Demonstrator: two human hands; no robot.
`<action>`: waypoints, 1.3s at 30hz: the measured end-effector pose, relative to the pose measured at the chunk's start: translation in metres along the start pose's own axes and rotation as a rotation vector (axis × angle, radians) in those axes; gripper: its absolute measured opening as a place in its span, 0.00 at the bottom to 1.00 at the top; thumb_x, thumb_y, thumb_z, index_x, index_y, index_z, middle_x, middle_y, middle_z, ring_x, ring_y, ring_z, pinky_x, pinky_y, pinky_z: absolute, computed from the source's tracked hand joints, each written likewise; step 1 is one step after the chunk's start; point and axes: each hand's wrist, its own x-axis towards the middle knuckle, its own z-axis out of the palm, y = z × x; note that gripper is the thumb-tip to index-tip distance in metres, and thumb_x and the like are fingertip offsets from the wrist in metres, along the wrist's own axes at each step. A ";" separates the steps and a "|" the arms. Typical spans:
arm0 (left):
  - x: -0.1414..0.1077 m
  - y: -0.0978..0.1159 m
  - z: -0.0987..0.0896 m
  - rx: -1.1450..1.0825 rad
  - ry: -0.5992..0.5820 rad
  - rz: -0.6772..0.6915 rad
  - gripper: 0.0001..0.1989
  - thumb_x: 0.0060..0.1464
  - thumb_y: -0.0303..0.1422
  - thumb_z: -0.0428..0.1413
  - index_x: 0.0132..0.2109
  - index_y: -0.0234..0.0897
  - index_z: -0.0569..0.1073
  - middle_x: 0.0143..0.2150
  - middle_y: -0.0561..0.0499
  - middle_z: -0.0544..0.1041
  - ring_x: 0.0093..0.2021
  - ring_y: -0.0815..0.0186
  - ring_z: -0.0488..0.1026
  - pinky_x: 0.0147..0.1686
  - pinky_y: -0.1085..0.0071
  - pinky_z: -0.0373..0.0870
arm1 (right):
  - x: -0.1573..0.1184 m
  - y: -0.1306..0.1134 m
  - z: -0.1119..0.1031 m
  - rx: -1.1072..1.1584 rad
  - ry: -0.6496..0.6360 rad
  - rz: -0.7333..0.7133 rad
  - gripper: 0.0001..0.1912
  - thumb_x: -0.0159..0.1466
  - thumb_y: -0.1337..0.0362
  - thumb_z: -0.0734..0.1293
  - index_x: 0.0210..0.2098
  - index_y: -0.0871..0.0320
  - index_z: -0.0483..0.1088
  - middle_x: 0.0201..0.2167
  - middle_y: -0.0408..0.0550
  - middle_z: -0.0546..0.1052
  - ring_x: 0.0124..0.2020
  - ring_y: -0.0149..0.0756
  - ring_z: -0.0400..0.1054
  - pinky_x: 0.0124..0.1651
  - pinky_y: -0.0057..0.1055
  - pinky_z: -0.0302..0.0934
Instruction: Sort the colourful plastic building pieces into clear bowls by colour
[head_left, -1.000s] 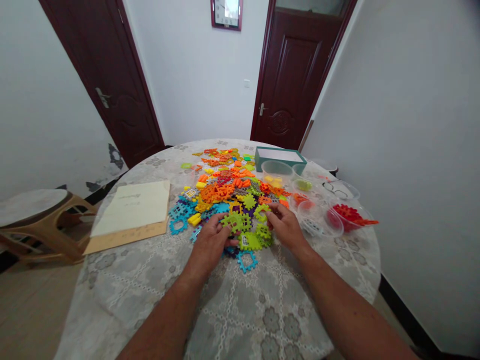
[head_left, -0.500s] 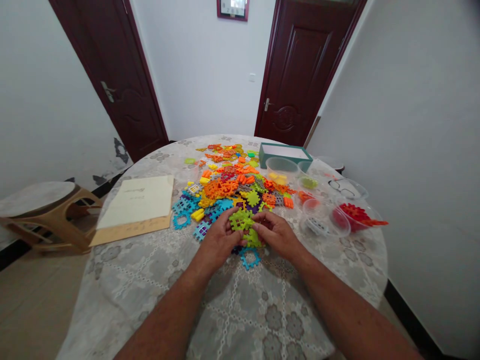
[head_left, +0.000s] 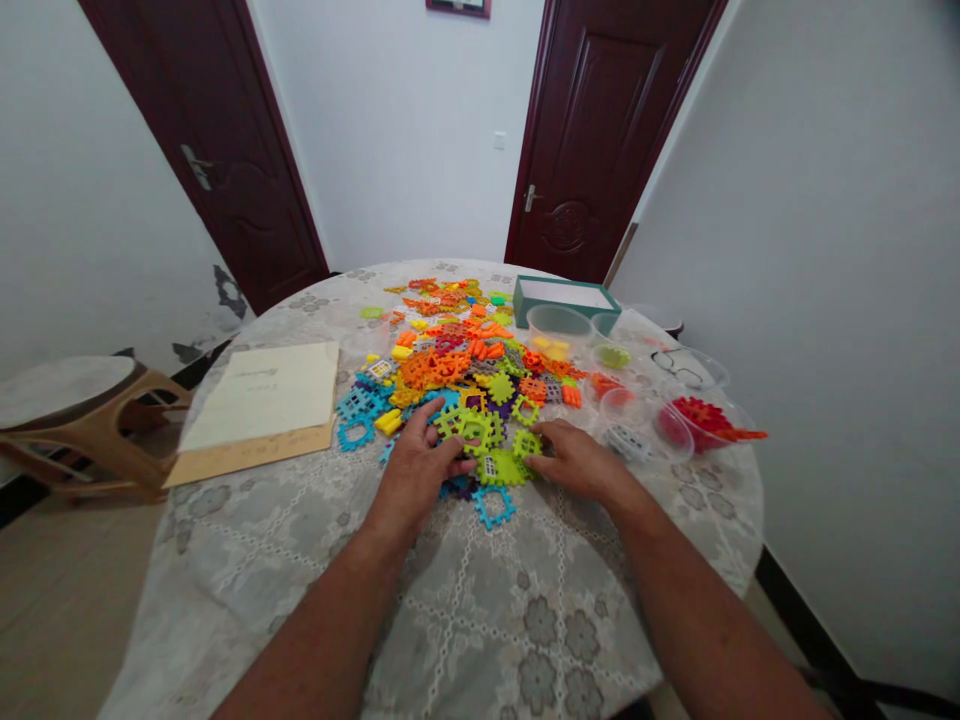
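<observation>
My left hand (head_left: 416, 460) is closed on lime-green interlocking building pieces (head_left: 474, 430) with toothed edges, thumb on the near side and fingers behind. My right hand (head_left: 577, 460) has its thumb and fingertips around a small lime-green window piece (head_left: 527, 443), just right of the others. Under and between the hands lies a flat green toothed piece (head_left: 511, 468), with a small white grid piece (head_left: 490, 468) beside it. A blue toothed frame (head_left: 494, 508) rests on the tablecloth just nearer to me. Behind my hands spreads a heap of mixed building pieces (head_left: 435, 368), mostly orange, blue, green and yellow.
On the right stand clear bowls, one with red pieces (head_left: 705, 422), another with yellow pieces (head_left: 551, 347). A green box (head_left: 568, 300) is at the back. Papers (head_left: 262, 395) lie left on the patterned tablecloth (head_left: 465, 620). A stool (head_left: 82, 420) stands beyond the left edge.
My hands have moved apart: the right one has shifted right to a small green window piece, and the left one keeps green pieces slightly further left. The view has tilted down a little.
</observation>
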 end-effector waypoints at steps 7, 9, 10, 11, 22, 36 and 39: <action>-0.001 0.000 0.000 -0.050 -0.035 -0.003 0.37 0.55 0.29 0.64 0.69 0.43 0.62 0.40 0.50 0.74 0.45 0.59 0.83 0.41 0.64 0.83 | 0.003 -0.004 -0.001 0.066 0.065 0.019 0.10 0.62 0.61 0.71 0.42 0.55 0.70 0.38 0.49 0.77 0.37 0.41 0.71 0.38 0.35 0.61; -0.002 0.000 0.000 -0.059 -0.037 -0.014 0.36 0.55 0.28 0.63 0.69 0.42 0.62 0.41 0.49 0.75 0.45 0.59 0.83 0.42 0.64 0.83 | 0.003 -0.005 -0.002 0.113 0.090 0.030 0.06 0.64 0.61 0.69 0.37 0.54 0.68 0.33 0.46 0.76 0.33 0.40 0.69 0.35 0.34 0.58; -0.002 0.001 0.000 -0.062 -0.038 -0.017 0.36 0.55 0.28 0.63 0.69 0.42 0.62 0.42 0.48 0.75 0.45 0.59 0.83 0.42 0.65 0.83 | 0.004 -0.005 -0.003 0.153 0.102 0.027 0.05 0.64 0.61 0.68 0.35 0.54 0.67 0.31 0.45 0.75 0.32 0.39 0.68 0.35 0.34 0.57; -0.002 0.001 0.001 -0.066 -0.040 -0.019 0.36 0.55 0.29 0.64 0.68 0.42 0.62 0.43 0.47 0.76 0.46 0.58 0.83 0.42 0.65 0.83 | 0.005 -0.006 -0.004 0.212 0.114 0.023 0.06 0.64 0.61 0.68 0.34 0.54 0.66 0.30 0.45 0.74 0.32 0.39 0.67 0.34 0.33 0.57; -0.004 0.002 0.002 0.002 -0.122 0.042 0.40 0.53 0.30 0.65 0.70 0.45 0.60 0.54 0.43 0.79 0.46 0.60 0.82 0.45 0.62 0.82 | 0.004 -0.041 0.005 1.001 -0.011 0.088 0.16 0.63 0.50 0.72 0.36 0.54 0.65 0.21 0.36 0.69 0.19 0.30 0.62 0.23 0.27 0.58; -0.006 -0.005 0.005 0.039 -0.274 0.098 0.38 0.51 0.28 0.63 0.69 0.45 0.64 0.58 0.43 0.79 0.52 0.57 0.80 0.47 0.62 0.80 | 0.005 -0.055 0.023 1.098 -0.094 0.082 0.21 0.60 0.54 0.74 0.48 0.53 0.68 0.31 0.39 0.76 0.24 0.30 0.68 0.26 0.27 0.65; -0.007 -0.004 0.004 0.101 -0.332 0.071 0.35 0.54 0.30 0.63 0.68 0.44 0.66 0.61 0.42 0.77 0.54 0.56 0.79 0.49 0.61 0.80 | 0.006 -0.055 0.020 1.049 -0.076 0.041 0.25 0.61 0.56 0.74 0.55 0.52 0.69 0.39 0.43 0.78 0.26 0.29 0.69 0.28 0.27 0.65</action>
